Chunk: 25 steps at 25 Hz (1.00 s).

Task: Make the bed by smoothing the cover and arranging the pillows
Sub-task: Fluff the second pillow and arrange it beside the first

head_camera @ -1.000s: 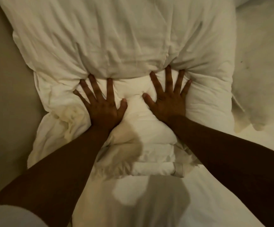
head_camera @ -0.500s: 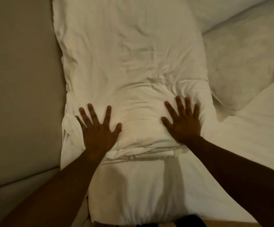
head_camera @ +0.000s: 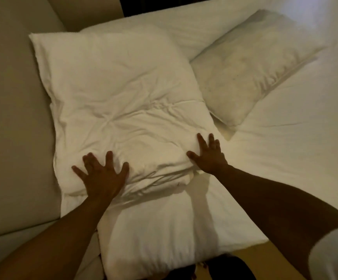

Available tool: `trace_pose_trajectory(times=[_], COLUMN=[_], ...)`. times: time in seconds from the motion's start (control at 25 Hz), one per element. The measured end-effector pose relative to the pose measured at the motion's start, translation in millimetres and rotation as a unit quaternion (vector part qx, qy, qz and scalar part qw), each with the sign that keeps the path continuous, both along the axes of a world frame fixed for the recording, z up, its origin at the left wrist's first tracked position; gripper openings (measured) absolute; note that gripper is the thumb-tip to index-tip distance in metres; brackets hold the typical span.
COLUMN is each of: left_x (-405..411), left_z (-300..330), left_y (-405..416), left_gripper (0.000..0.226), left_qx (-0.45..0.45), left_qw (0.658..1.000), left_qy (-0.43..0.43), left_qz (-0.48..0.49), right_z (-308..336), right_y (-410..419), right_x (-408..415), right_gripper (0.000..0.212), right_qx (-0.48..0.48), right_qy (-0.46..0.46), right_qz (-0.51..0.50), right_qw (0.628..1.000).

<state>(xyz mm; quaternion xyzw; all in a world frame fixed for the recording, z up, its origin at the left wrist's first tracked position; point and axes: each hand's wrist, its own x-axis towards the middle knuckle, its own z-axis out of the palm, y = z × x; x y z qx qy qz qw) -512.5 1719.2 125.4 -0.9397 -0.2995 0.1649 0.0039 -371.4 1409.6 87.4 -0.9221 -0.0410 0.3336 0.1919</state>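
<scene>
A large white pillow lies wrinkled on the bed next to the beige headboard. My left hand presses flat on its near left edge, fingers spread. My right hand rests flat on its near right corner, fingers apart. Neither hand holds anything. A second white pillow lies angled to the right, its corner tucked beside the first. The white bed cover spreads smooth under both pillows.
The padded beige headboard runs along the left. The mattress corner ends near me at the bottom, with dark floor below it. A dark gap shows at the top behind the bed.
The view has pulled back, showing the whole pillow and the second pillow. Both hands have slid toward the pillow's near edge and stayed flat on it.
</scene>
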Motion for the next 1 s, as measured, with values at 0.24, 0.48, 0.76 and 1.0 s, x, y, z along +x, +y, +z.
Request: trace_pose_trajectory(times=[0.24, 0.48, 0.76, 1.0], left_x=[110.9, 160.1, 167.7, 184.4], left_z=[7.6, -54.0, -102.9, -85.5], left_y=[-128.8, -229.3, -282.1, -353.3], left_gripper=[0.084, 0.089, 0.091, 0.076], left_qx=[-0.041, -0.015, 0.044, -0.066], left_qw=[0.977, 0.957, 0.963, 0.975], left_qy=[-0.045, -0.062, -0.085, -0.103], left_qz=[-0.203, -0.282, -0.253, -0.183], right_z=[1.3, -52.9, -79.4, -51.1], right_y=[-60.3, -108.2, -136.0, -250.5], right_x=[38.6, 90.9, 141.2, 115.8], right_gripper=[0.085, 0.062, 0.03, 0.036], right_qx=[0.085, 0.265, 0.357, 0.292], right_qy=[0.014, 0.123, 0.163, 0.002], right_qz=[-0.239, -0.493, -0.436, -0.346], right_qw=[0.967, 0.819, 0.81, 0.892])
